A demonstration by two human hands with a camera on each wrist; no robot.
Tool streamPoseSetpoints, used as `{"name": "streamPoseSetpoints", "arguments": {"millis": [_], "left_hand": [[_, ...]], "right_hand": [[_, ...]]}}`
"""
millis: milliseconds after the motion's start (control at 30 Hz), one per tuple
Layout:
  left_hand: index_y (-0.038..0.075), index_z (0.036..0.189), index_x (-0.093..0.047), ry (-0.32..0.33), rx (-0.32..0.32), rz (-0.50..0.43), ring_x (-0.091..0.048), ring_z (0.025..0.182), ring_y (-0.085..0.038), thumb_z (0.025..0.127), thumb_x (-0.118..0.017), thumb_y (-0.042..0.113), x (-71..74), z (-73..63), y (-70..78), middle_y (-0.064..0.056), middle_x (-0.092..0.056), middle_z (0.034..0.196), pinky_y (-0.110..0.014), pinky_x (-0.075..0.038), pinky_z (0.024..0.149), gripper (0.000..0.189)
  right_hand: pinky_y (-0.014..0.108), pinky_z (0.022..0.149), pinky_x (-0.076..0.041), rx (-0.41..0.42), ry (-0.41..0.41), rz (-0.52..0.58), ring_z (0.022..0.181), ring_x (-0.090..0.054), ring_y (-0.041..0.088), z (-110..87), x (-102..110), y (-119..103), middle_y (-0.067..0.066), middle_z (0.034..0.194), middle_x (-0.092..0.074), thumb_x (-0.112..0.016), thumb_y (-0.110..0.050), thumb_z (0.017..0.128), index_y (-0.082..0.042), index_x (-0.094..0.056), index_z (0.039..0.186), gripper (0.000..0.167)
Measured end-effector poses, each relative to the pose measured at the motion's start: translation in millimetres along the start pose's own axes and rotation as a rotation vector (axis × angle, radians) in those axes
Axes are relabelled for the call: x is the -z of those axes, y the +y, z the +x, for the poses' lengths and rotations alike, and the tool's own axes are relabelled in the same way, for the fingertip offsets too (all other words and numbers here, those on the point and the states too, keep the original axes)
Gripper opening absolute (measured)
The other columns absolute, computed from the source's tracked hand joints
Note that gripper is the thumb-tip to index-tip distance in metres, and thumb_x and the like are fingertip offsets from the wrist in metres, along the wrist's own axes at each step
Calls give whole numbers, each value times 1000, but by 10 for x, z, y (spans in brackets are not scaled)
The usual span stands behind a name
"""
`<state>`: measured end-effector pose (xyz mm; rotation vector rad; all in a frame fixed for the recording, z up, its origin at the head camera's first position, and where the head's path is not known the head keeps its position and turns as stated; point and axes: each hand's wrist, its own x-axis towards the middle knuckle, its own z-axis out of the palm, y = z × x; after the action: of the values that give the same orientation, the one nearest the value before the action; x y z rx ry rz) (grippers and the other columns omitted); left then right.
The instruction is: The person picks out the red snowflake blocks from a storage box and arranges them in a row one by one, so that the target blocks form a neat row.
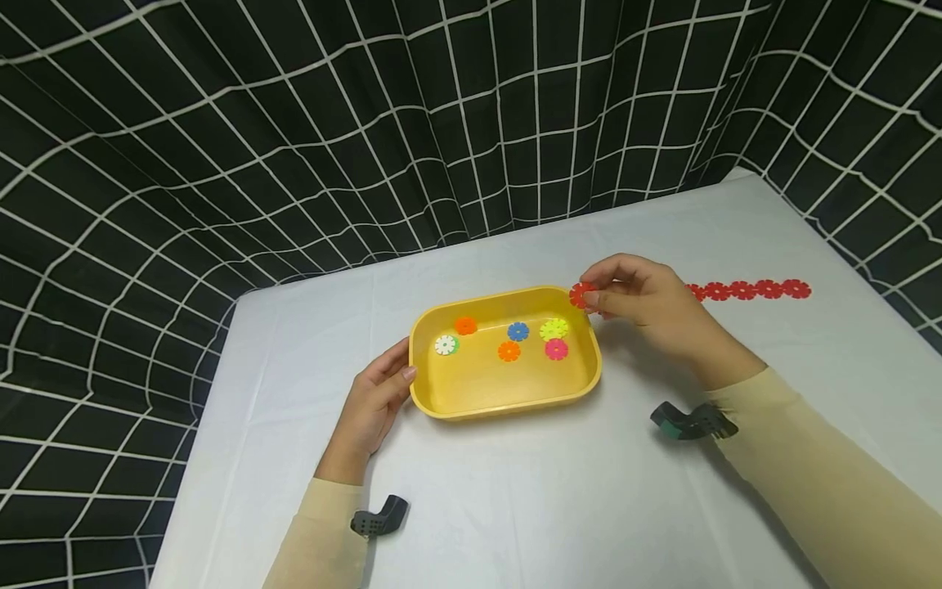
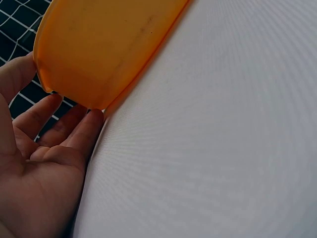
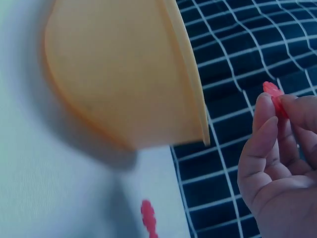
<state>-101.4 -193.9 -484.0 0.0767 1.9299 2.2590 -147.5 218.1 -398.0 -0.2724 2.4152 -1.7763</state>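
A shallow yellow tray [image 1: 478, 401] with rounded corners sits on the white cloth. My left hand [image 1: 378, 399] grips its left end, the thumb on the rim and the fingertips against the outer wall in the left wrist view. My right hand [image 1: 640, 298] pinches a red notched plastic disc [image 1: 579, 294] between thumb and fingers, over the tray's back right corner. In the right wrist view the red disc [image 3: 271, 89] shows partly edge-on. Inside the tray lie several notched discs: a white disc [image 1: 445, 345], a blue disc [image 1: 518, 331], a pink disc [image 1: 556, 349], plus orange, yellow and green ones.
A straight row of linked red discs [image 1: 769, 289] lies on the cloth right of the tray, its near end hidden behind my right hand. White cloth [image 1: 515, 491] covers the table. Black curtain with a white grid [image 1: 456, 123] hangs along the back and sides.
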Motion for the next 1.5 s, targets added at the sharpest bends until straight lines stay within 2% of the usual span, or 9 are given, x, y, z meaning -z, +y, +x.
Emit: {"name": "streamPoseSetpoints", "arguments": {"millis": [267, 467, 600, 733, 900, 1067, 1267, 1500], "left_hand": [[1, 160, -51, -2, 2, -9, -52, 146, -31, 107, -67, 6, -2, 7, -17, -15, -53, 160, -37, -50, 114, 56], [1, 161, -51, -3, 4, -14, -52, 146, -32, 107, -66, 5, -10, 4, -15, -16, -54, 160, -37, -50, 114, 56], [0, 161, -50, -2, 8, -16, -52, 146, -33, 107, -65, 4, -8, 9, -23, -16, -53, 160, -37, -50, 113, 56], [1, 161, -51, 0, 12, -10, -53, 145, -32, 107, -66, 5, -15, 11, -26, -16, -53, 160, -37, -50, 113, 56], [1, 160, -52, 10, 20, -9, -53, 145, -32, 106, -67, 6, -19, 6, -23, -15, -54, 159, -37, -51, 113, 56], [1, 160, -51, 16, 19, -7, -53, 145, -32, 106, -67, 5, -9, 5, -24, -15, -54, 160, -37, -51, 112, 57], [1, 160, -52, 18, 14, 0, -53, 145, -30, 106, -68, 6, -4, 13, -25, -14, -54, 160, -37, -50, 113, 56], [0, 160, -51, 19, 13, 0, -53, 146, -30, 107, -67, 5, 9, 17, -26, -15, -53, 161, -37, -50, 113, 56]], "right_hand": [[26, 87, -62, -28, 79, -41, 103, -70, 23, -77, 283, 157, 6, 118, -74, -75, -24, 106, -7, -69, 134, 34], [24, 86, -62, -71, 131, -105, 105, -69, 25, -170, 515, 285, 2, 121, -73, -75, -32, 106, -11, -68, 137, 38], [20, 83, -60, -98, 168, -123, 104, -67, 19, -221, 690, 394, -3, 121, -71, -73, -33, 107, -12, -67, 140, 40], [17, 82, -59, -89, 218, -67, 100, -70, 12, -246, 880, 537, -7, 116, -72, -74, -25, 106, -8, -68, 140, 37], [17, 81, -61, -79, 292, 51, 94, -72, 10, -272, 1110, 709, -4, 117, -71, -74, -13, 106, -5, -69, 139, 35], [15, 81, -60, -143, 372, 105, 97, -72, 9, -285, 1320, 849, -3, 122, -69, -75, -17, 105, -8, -67, 142, 39], [10, 78, -57, -216, 493, 69, 96, -70, 4, -345, 1554, 1032, -11, 116, -73, -73, -24, 106, -13, -66, 145, 41], [9, 74, -56, -279, 649, 218, 89, -72, 1, -453, 1806, 1289, -11, 113, -73, -78, -36, 96, -16, -68, 144, 52]]}}
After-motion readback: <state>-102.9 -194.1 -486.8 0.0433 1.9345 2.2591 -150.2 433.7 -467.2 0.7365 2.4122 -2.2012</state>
